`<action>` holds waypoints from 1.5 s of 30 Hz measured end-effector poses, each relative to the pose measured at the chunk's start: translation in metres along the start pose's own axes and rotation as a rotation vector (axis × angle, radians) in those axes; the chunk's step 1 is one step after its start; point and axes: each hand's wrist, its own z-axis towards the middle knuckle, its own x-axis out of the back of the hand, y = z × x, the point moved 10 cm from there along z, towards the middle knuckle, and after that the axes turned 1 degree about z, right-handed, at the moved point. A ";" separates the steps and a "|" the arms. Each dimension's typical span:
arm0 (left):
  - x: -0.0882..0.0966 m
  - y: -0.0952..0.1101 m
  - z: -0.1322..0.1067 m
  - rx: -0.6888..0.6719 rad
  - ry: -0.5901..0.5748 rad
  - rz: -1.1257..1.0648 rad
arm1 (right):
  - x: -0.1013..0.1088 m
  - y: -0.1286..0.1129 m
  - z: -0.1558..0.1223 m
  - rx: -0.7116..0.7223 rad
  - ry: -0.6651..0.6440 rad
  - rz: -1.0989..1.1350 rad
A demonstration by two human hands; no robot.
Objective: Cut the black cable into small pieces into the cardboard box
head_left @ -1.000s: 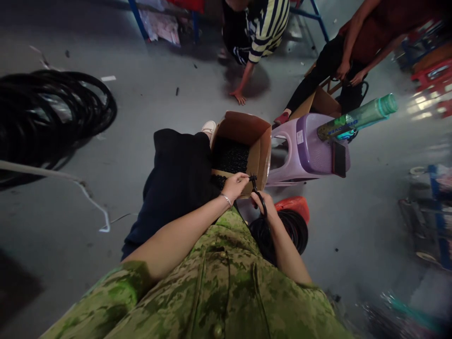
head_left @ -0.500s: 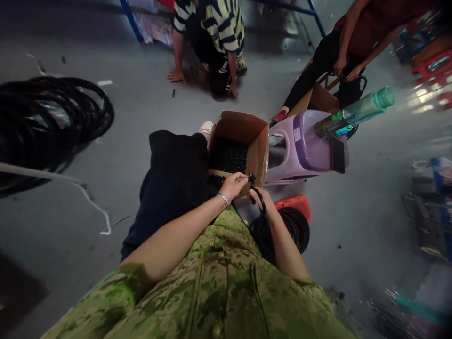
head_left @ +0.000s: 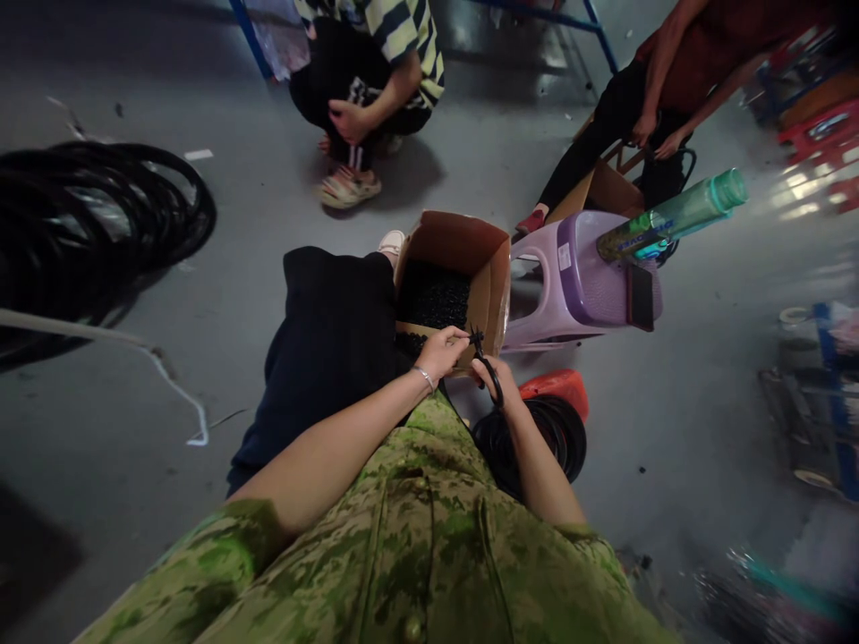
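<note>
My left hand (head_left: 443, 351) is pinched on a small black fitting (head_left: 476, 339) at the end of a black tube. My right hand (head_left: 497, 380) grips that black tube (head_left: 493, 383) just below the fitting. Both hands meet over the near edge of an open cardboard box (head_left: 493, 282) filled with small black parts (head_left: 439, 297). A coil of black tubing (head_left: 537, 434) lies below my right forearm, beside a red stool (head_left: 560, 385). My dark-clad left leg (head_left: 328, 344) stretches to the left of the box.
A lilac plastic stool (head_left: 583, 282) lies right of the box, with a green bottle (head_left: 677, 217) and a dark block on it. A big coil of black hose (head_left: 87, 224) lies far left. One person crouches ahead in a striped top (head_left: 395, 27); another sits at the upper right (head_left: 644, 98).
The person in the striped top shifted left and went from hands on the floor to a crouch. My hands stayed at the box edge, holding the tube and fitting.
</note>
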 end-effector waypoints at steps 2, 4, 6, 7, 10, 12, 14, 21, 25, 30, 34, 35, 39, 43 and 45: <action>0.002 -0.001 0.000 0.005 0.020 -0.003 | -0.001 -0.001 0.001 0.000 0.005 0.017; 0.006 -0.001 0.001 0.010 0.048 -0.006 | -0.002 -0.003 0.002 -0.005 0.019 0.024; 0.008 0.000 0.001 0.012 0.070 -0.010 | -0.002 -0.004 0.003 -0.016 0.036 0.027; 0.009 0.000 0.001 0.012 0.078 -0.011 | -0.002 -0.004 0.003 -0.018 0.046 0.029; 0.010 0.002 0.001 0.003 0.097 -0.014 | -0.002 -0.006 0.003 -0.012 0.079 0.011; 0.012 0.004 0.000 -0.008 0.115 -0.015 | -0.001 -0.007 0.003 -0.004 0.102 -0.022; 0.013 0.005 -0.001 -0.015 0.135 -0.017 | -0.001 -0.007 0.004 0.002 0.117 -0.053; 0.016 0.007 -0.004 -0.014 0.167 -0.056 | 0.000 -0.009 0.009 0.057 0.176 -0.145; 0.016 0.007 -0.004 -0.014 0.165 -0.073 | -0.001 -0.005 0.010 0.063 0.202 -0.156; 0.015 0.007 -0.003 -0.022 0.156 -0.068 | 0.000 -0.006 0.009 0.066 0.208 -0.158; 0.014 0.006 -0.002 -0.023 0.149 -0.047 | 0.001 -0.011 0.005 0.068 0.122 -0.121; 0.013 0.006 -0.002 -0.022 0.140 -0.037 | 0.001 -0.010 0.005 0.061 0.085 -0.092; 0.004 0.005 0.001 -0.045 0.057 0.012 | 0.001 -0.010 0.003 0.048 -0.045 0.024; 0.002 0.006 0.004 -0.098 0.034 0.044 | 0.004 -0.013 0.004 0.064 -0.081 0.040; 0.004 0.007 0.005 -0.121 0.054 0.038 | 0.003 -0.015 0.006 0.071 -0.083 0.034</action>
